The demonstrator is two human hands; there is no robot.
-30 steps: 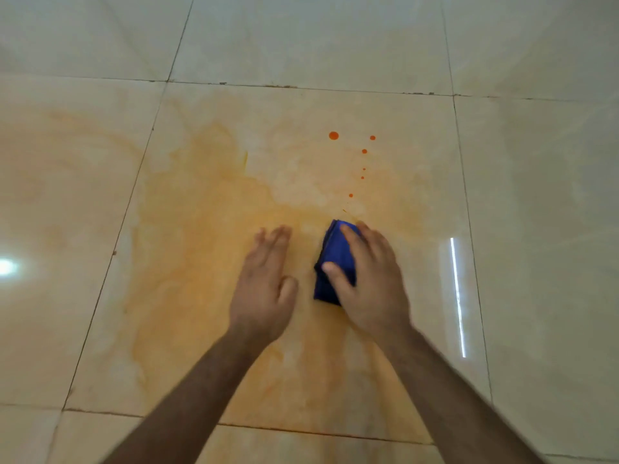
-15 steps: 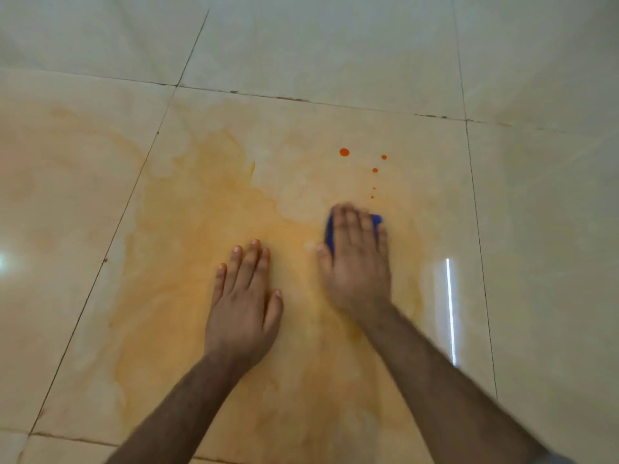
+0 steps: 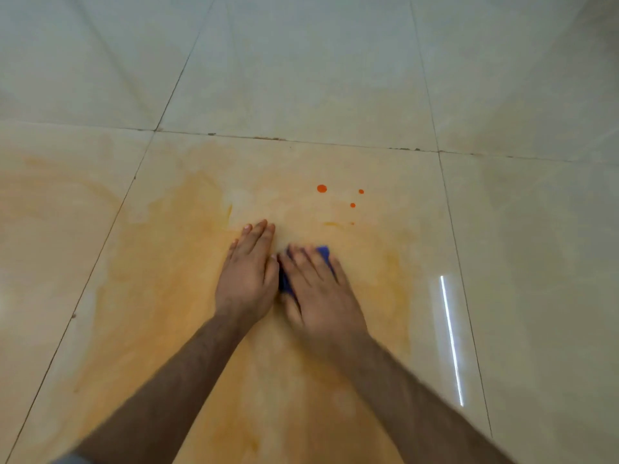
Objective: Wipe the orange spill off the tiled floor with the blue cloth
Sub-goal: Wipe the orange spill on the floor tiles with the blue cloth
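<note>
The blue cloth (image 3: 324, 252) lies on the floor near the middle of the scene, almost wholly covered by the right hand (image 3: 318, 289); only a deep blue corner shows past the fingertips on the far right side, and a darker strip shows at the hand's left edge, between the two hands. It looks like soft, folded fabric, bunched flat under the palm. The right hand presses down on it with fingers spread and laid flat, not curled around it; the hand is blurred. The left hand (image 3: 249, 279) rests just beside it, palm down on the bare tile, fingers straight and close together, holding nothing.

The orange spill (image 3: 160, 269) is a thin, pale, streaky film smeared across most of the large central tile and onto the tile to the left. Farther off, several small round orange drops (image 3: 322, 188) sit unsmeared, saturated and sharp-edged. The tiled floor (image 3: 519, 229) is glossy cream stone-look squares with thin dark grout lines; a bright light reflection (image 3: 452, 339) streaks the right.
</note>
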